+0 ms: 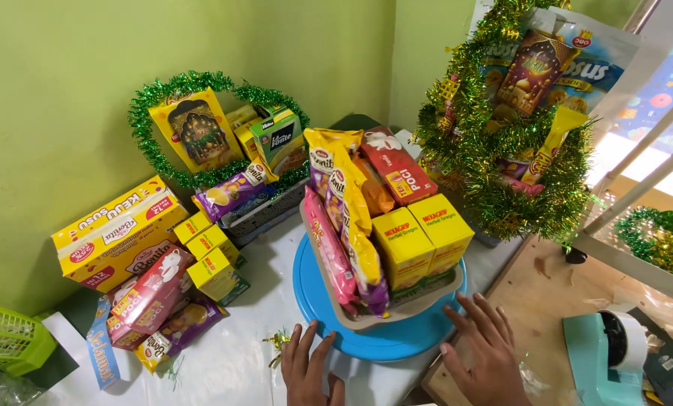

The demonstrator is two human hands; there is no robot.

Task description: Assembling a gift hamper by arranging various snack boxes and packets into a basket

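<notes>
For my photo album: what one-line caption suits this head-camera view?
Both hands, left and right, rest open at a blue turntable carrying a tray of snack packets, beside tinsel-trimmed gift baskets.

Upper left: tinsel-ringed hamper [220, 143] w/ yellow boxes, by green wall [58, 83]. Left: loose snack boxes [137, 256], lime plastic basket [6, 338] at the edge. Upper right: tall tinsel-wrapped hamper [513, 128]. Lower right: teal tape dispenser [607, 361] on wooden board [543, 301].
</notes>
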